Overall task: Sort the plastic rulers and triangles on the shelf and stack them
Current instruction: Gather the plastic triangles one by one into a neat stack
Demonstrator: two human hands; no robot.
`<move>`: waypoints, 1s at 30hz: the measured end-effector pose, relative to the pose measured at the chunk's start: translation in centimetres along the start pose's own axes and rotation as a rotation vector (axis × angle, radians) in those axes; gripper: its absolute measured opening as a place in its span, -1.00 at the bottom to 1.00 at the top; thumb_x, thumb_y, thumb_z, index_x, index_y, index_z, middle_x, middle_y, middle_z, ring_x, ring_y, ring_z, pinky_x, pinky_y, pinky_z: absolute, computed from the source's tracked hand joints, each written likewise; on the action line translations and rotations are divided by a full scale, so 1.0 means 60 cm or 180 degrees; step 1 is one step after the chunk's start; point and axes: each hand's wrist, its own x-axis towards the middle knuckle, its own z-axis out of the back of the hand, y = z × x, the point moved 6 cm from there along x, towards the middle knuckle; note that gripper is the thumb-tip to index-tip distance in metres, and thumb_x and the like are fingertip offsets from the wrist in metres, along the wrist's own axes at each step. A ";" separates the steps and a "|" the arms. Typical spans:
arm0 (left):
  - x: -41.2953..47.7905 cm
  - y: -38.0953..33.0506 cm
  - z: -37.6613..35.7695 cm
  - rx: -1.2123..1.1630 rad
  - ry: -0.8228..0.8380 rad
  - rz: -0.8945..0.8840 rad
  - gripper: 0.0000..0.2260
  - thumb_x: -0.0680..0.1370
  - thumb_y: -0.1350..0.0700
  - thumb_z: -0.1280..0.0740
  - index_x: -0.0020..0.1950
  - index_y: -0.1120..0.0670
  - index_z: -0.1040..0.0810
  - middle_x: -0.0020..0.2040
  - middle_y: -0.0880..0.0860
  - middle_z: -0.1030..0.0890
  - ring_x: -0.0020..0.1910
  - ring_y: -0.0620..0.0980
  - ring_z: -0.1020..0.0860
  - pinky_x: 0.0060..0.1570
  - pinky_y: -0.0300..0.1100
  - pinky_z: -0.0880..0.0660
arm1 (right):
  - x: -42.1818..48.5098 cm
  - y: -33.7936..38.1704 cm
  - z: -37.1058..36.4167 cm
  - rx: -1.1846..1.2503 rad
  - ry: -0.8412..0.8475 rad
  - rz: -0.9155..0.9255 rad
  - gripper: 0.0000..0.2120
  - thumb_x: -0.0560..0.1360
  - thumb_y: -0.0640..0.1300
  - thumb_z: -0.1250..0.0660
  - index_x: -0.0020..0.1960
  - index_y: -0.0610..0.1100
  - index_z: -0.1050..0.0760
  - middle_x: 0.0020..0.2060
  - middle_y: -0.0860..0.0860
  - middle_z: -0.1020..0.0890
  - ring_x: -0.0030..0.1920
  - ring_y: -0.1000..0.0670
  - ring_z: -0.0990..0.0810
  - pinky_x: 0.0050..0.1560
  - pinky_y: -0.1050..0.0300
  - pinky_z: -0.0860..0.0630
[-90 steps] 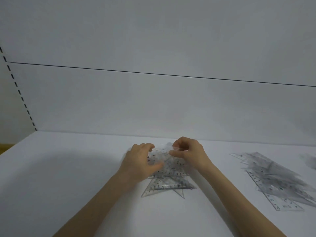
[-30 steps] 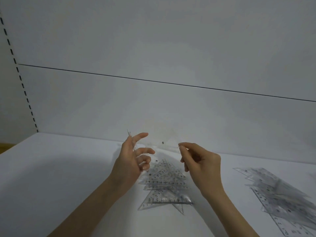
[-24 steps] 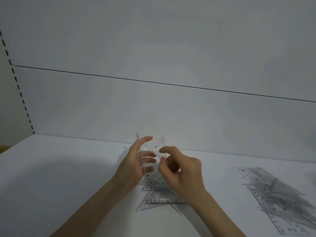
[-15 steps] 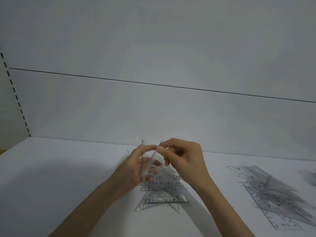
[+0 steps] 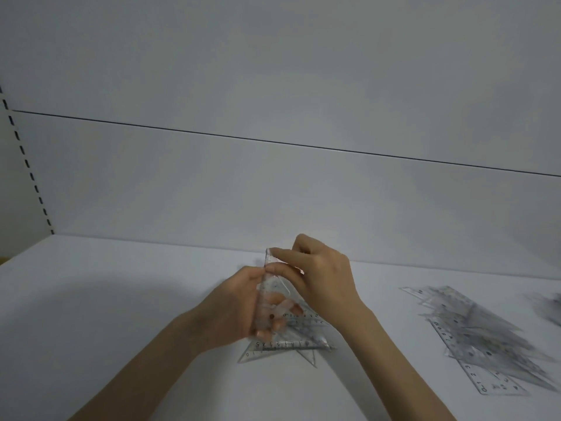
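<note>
Clear plastic triangle held up on edge over the middle of the white shelf, one tip uppermost, its straight scaled edge running down and slightly left.

Left hand: gripping the triangle. Thumb on the near face, fingers curled behind; their fingertips show through the plastic.

Right hand: pinching the top tip between forefinger and thumb, other fingers folded loosely behind.

Directly under the hands, a stack of triangles lies flat on the shelf. Not squared up: long edges fan out, one corner pokes toward the viewer, and the bottom scale edge faces front. Whether the held triangle's lower end touches the stack, cannot tell.

Off to the right, well apart from the stack, a loose heap of rulers and triangles, overlapping at angles, with one straight ruler sticking out at the near end. A blurred grey shape sits at the frame's right edge; too smeared to name.

Room: a broad stretch of shelf left of the hands, a lane of shelf between stack and heap, and a narrow strip between the hands and the back panel. A slotted upright marks the left corner.
</note>
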 end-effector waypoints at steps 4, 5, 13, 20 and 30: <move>0.000 -0.022 0.025 -0.0267 -0.0385 -0.0425 -0.66 0.53 -0.06 -0.06 0.11 0.06 -0.51 -0.09 0.31 -0.55 -0.40 0.04 -0.38 -0.42 -0.21 -0.23 | -0.008 -0.050 -0.005 0.0534 0.0556 -0.0857 -0.55 0.55 0.25 -0.11 0.29 0.06 -0.51 -0.28 0.19 -0.45 -0.30 0.19 -0.43 -0.24 0.23 -0.41; -0.001 -0.031 0.037 -0.0349 -0.0517 -0.0564 -0.66 0.53 -0.06 -0.07 0.09 0.06 -0.51 -0.10 0.31 -0.55 -0.40 0.04 -0.38 -0.42 -0.22 -0.23 | -0.014 -0.069 -0.005 0.0413 0.0780 -0.0963 -0.59 0.55 0.22 -0.15 0.28 0.07 -0.51 -0.26 0.21 -0.47 -0.27 0.23 -0.44 -0.18 0.21 -0.40; 0.001 -0.035 0.086 -0.0437 -0.1309 -0.0723 -0.61 0.59 -0.12 -0.01 0.07 0.05 -0.54 -0.16 0.27 -0.57 -0.42 0.01 -0.36 -0.44 -0.25 -0.22 | -0.079 -0.095 -0.049 0.0523 0.2767 -0.0855 -0.48 0.28 0.19 -0.52 0.21 0.15 -0.57 0.19 0.17 -0.51 0.19 0.13 -0.41 0.12 0.13 -0.41; 0.001 -0.038 0.090 -0.0653 -0.1408 -0.0869 -0.62 0.59 -0.12 -0.03 0.08 0.06 -0.54 -0.16 0.25 -0.59 -0.41 0.03 -0.37 -0.44 -0.24 -0.24 | -0.075 -0.095 -0.032 0.0650 0.2462 -0.0788 -0.79 0.38 0.11 -0.48 0.00 0.13 -0.67 0.02 0.24 -0.64 0.00 0.20 -0.54 0.00 0.09 -0.51; -0.007 -0.047 0.101 -0.0851 -0.1854 -0.1290 -0.69 0.56 -0.01 -0.08 0.14 0.06 -0.52 -0.13 0.24 -0.55 -0.36 0.06 -0.43 -0.42 -0.20 -0.33 | -0.051 -0.070 -0.003 -0.0065 0.1288 -0.0358 -0.88 0.39 0.02 -0.37 -0.26 0.06 -0.66 -0.40 0.20 -0.65 -0.39 0.17 -0.58 -0.40 0.23 -0.50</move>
